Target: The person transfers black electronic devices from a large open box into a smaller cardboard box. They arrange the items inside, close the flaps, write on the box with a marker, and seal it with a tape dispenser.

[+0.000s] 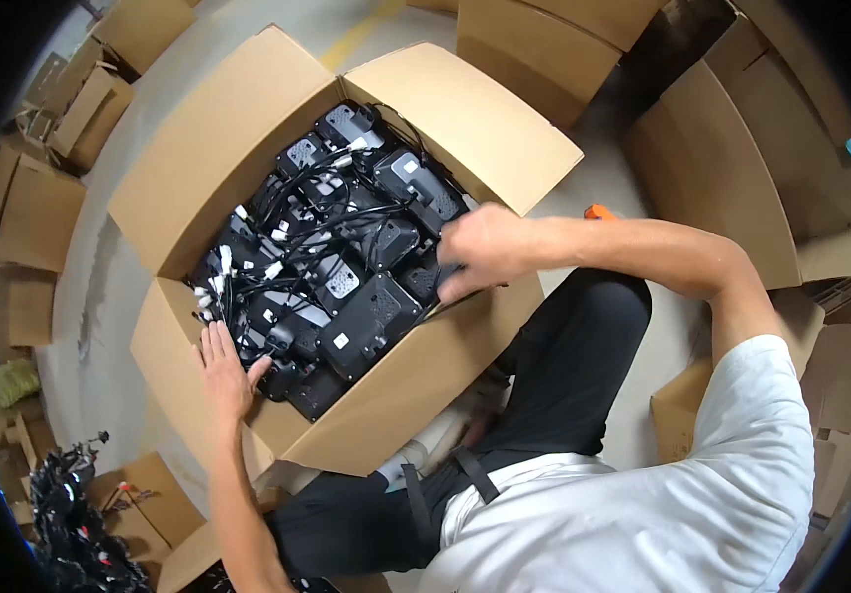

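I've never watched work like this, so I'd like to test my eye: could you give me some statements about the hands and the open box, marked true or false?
1. The left hand is at the near left of the box. True.
2. The parts in the box are mostly white. False: they are mostly black.
3. White plugs lie among black cables. True.
4. The right hand rests on the floor. False: it is at the right side of the box.
5. The flaps of the box are spread outward. True.
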### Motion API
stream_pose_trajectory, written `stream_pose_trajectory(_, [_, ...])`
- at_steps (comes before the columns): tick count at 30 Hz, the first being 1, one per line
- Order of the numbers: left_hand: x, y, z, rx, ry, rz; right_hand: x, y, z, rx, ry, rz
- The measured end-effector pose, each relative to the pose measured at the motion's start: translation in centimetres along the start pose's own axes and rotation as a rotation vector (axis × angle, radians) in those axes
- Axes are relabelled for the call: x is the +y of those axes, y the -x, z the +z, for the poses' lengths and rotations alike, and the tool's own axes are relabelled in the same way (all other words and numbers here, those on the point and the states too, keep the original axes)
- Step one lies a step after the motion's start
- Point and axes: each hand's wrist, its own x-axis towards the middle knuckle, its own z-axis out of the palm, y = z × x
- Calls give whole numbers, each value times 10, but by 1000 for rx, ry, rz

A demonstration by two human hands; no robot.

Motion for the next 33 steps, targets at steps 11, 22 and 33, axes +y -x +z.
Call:
stream_pose_trajectory(11, [-82,11,57,374,713,-709,24,-40,11,92,328,-186])
stream_pose_trajectory(22, [-191,117,-25,-35,1114,-800,54,5,-33,396,16,188])
stream_pose_trajectory(33, [43,71,-47,-178,480,98,256,64,48,935,-1013,990])
